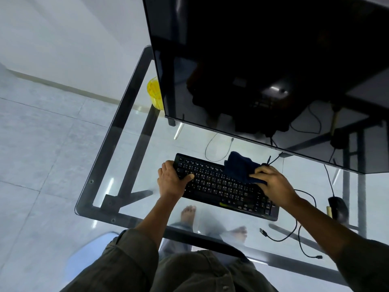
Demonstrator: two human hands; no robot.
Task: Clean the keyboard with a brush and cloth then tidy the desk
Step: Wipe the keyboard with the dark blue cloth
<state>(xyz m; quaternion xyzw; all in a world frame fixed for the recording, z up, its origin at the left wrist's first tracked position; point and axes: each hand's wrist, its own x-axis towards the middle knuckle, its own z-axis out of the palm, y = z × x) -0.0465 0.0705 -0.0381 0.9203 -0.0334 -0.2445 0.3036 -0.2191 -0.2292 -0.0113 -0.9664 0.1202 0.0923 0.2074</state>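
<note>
A black keyboard point(219, 186) lies at an angle on the glass desk point(117, 161), in front of the monitor. My left hand point(173, 180) grips the keyboard's left end, thumb across the keys. My right hand point(273, 185) pinches a dark blue cloth point(240, 167) and presses it onto the upper right keys. No brush is clearly in view.
A large dark monitor point(263, 70) fills the top right. A black mouse point(337, 208) sits at the right with a small pale object beside it, and loose black cables point(299, 228) lie on the glass. A yellow basket point(155, 92) shows behind the monitor's left edge. My feet show through the glass.
</note>
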